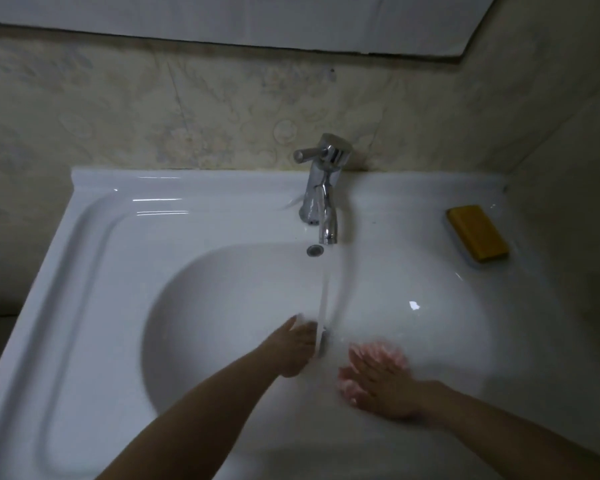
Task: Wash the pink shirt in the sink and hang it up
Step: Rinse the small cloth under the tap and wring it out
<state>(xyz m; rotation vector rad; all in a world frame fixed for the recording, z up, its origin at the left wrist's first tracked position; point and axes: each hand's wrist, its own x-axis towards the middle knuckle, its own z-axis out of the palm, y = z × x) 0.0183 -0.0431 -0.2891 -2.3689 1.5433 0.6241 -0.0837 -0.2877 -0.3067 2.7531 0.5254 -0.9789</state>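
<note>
- Head view: pink shirt lies bunched on the floor of the sink, right of the water stream, directly under the right hand; no clear long axis.
- Right hand flat, fingers straight, pressing the cloth.
- Left hand just left, in the stream, fingers loosely extended, holding nothing (blurred).
- Likely next: the left hand crosses right to the cloth.

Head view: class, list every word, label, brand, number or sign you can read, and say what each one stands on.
No text can be read in this view.
Tap: bare chrome, no brand mark visible.
Soap: plain yellow, no stamp visible.
Sink: plain white, no label.
Shirt: a blurred pink patch, nothing legible.
</note>
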